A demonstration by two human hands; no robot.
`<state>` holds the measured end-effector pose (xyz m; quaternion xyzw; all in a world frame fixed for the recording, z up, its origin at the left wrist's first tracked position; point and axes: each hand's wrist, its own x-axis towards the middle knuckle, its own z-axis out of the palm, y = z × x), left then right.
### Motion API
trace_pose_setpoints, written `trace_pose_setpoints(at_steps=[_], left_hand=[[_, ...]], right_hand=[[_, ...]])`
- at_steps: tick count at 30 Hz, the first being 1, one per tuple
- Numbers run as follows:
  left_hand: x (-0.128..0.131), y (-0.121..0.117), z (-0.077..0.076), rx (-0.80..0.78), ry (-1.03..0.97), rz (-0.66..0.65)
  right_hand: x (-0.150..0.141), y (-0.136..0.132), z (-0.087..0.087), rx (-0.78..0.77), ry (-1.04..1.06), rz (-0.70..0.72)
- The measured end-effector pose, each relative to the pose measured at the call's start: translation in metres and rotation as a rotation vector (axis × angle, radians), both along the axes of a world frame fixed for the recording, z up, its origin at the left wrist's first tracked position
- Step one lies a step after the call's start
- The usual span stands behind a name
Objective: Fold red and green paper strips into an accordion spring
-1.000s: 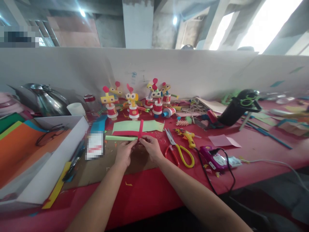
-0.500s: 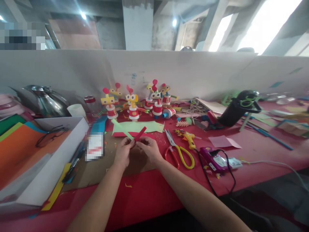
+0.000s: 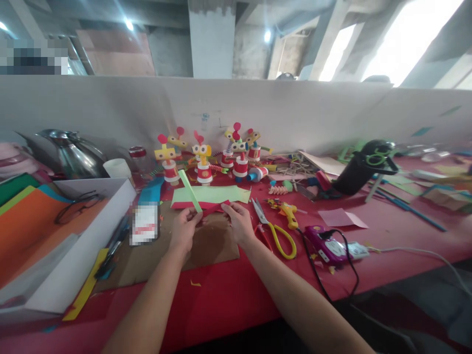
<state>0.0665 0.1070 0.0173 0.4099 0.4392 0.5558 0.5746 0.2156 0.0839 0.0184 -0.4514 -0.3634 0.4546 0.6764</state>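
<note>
My left hand (image 3: 184,227) pinches a light green paper strip (image 3: 190,191) together with the left end of a red paper strip (image 3: 214,210); the two strips meet at its fingertips. The green strip points up and away to the left. At the red strip's other end, my right hand (image 3: 238,220) has its thumb and fingers closed on the paper. Below both hands lies a brown cardboard sheet (image 3: 214,243). Just beyond them is a flat light green paper sheet (image 3: 217,194) with a red edge piece along its near side.
Scissors (image 3: 273,226) and a yellow glue gun (image 3: 289,214) lie to the right, near a purple power strip (image 3: 324,245) with cords. Several paper-cup figures (image 3: 204,169) stand at the back. On the left is a white box (image 3: 88,246) of coloured paper.
My right hand has moved right, away from the left, swinging the red strip from upright-slanting to nearly level. The green strip now points more steeply away.
</note>
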Motion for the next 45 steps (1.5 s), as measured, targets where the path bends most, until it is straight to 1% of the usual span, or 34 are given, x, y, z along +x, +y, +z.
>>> trace_pose_setpoints(at_steps=[3, 6, 10, 13, 18, 20, 26, 30, 32, 38, 45], left_hand=[[0.001, -0.001, 0.0, -0.018, -0.033, -0.01], [0.002, -0.004, 0.0, -0.014, 0.014, -0.037], [0.003, -0.006, 0.001, 0.015, 0.069, -0.02], [0.003, -0.006, 0.002, 0.028, 0.02, 0.008], [0.006, -0.008, 0.0, -0.029, -0.171, -0.031], [0.007, -0.008, -0.002, -0.038, -0.215, -0.042], [0.01, -0.007, -0.011, -0.102, -0.255, -0.104], [0.01, -0.005, -0.011, -0.162, -0.257, -0.127], [0.009, -0.004, -0.011, -0.163, -0.249, -0.138], [0.006, -0.003, -0.011, -0.162, -0.236, -0.145], [0.004, -0.001, -0.009, -0.247, -0.253, -0.154]], right_hand=[[0.002, 0.001, -0.003, -0.026, 0.046, -0.06], [0.003, 0.003, -0.008, -0.05, 0.075, -0.12], [0.006, 0.006, -0.009, -0.05, 0.087, -0.135], [0.004, 0.004, -0.005, -0.023, 0.099, -0.056], [-0.011, -0.005, -0.004, -0.026, 0.014, 0.216], [-0.017, -0.007, -0.007, -0.032, -0.032, 0.258], [-0.02, -0.007, -0.013, 0.032, -0.072, 0.204], [-0.018, -0.005, -0.013, 0.044, -0.086, 0.146], [-0.016, -0.004, -0.012, 0.03, -0.063, 0.134], [-0.012, -0.001, -0.011, -0.029, 0.071, 0.23], [-0.007, 0.001, -0.012, -0.035, 0.052, 0.252]])
